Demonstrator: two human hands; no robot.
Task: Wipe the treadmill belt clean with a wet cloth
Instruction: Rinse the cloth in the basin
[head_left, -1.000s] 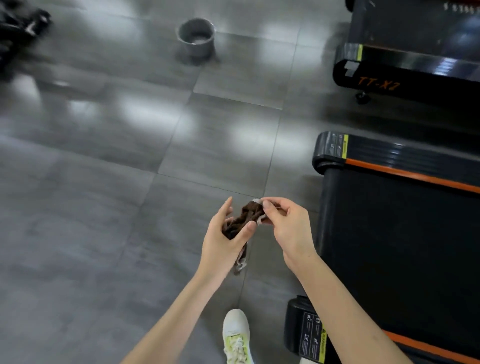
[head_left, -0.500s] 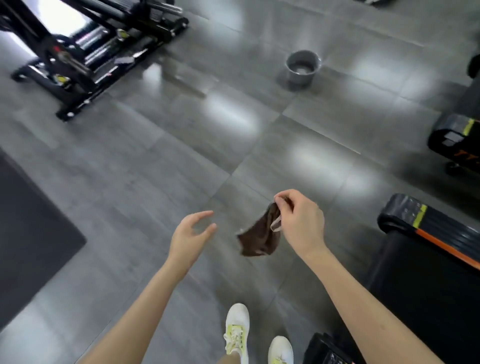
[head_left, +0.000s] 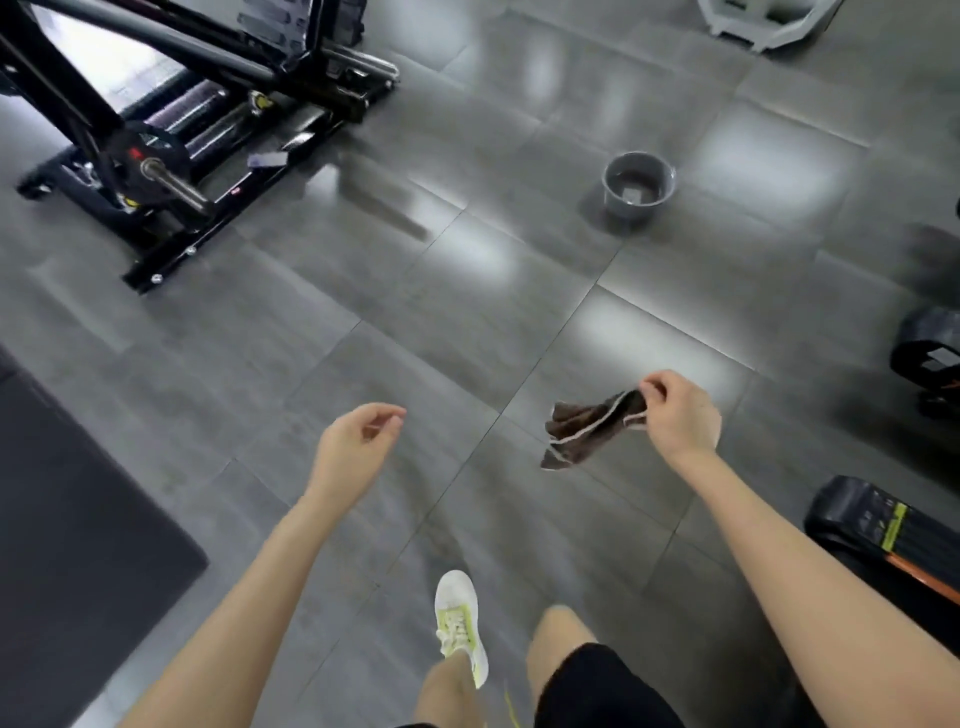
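Above the floor (head_left: 467, 338), in mid-air: the cloth (head_left: 582, 434) hangs from the right hand (head_left: 683, 415), whose fingers (head_left: 653, 388) pinch one hemmed corner. Left hand (head_left: 353, 447) empty, fingers loosely curled. The cloth appears light, soft and limp, drooping in folds. Bunching it into the palm would likely suit wiping better than a corner pinch. Basin (head_left: 639, 184) ahead, treadmill (head_left: 883, 530) at right edge.

Glossy grey tiled floor (head_left: 467, 312). On it stand a grey basin (head_left: 636, 209) far right, a black weight machine (head_left: 156, 218) far left, a dark mat (head_left: 78, 519) near left, a treadmill (head_left: 872, 525) end near right, and a white shoe (head_left: 460, 618).
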